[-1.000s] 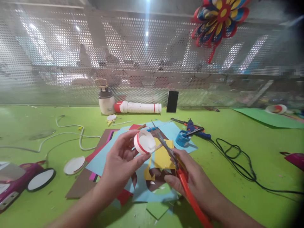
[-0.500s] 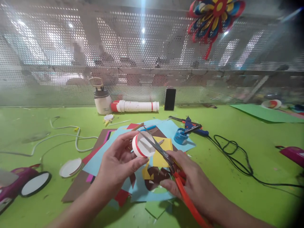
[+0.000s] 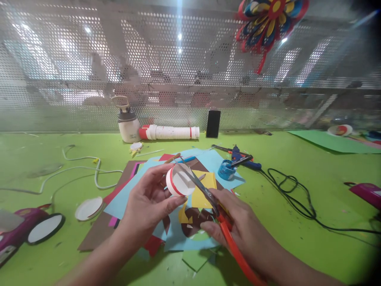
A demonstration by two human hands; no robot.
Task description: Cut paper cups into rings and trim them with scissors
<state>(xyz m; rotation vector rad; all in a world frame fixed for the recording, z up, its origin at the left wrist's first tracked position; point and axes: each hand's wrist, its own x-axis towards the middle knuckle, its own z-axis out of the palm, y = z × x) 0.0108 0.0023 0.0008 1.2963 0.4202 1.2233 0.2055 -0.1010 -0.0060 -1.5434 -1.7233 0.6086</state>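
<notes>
Handwork above a bright green counter (image 3: 282,246). The left hand (image 3: 149,198) grips a shallow, round white paper cup with a red band (image 3: 182,182), its fingers behind the wall and its thumb at the lower edge; the cup is tilted, its mouth turned toward the right. The right hand (image 3: 242,218) has its fingers wrapped around a pair of scissors with red-orange handles and metal blades (image 3: 235,248). The blades meet the cup at its rim, their tips slightly parted; whether one lies inside the mouth cannot be told. Beneath both hands are overlapping coloured papers, including a light-blue sheet (image 3: 120,204) and a yellow rectangular sheet (image 3: 205,200). To the right stands a small, round blue jar (image 3: 225,171), near a dark-blue glue gun (image 3: 253,165); to the left lies a flat white disc (image 3: 88,209).
</notes>
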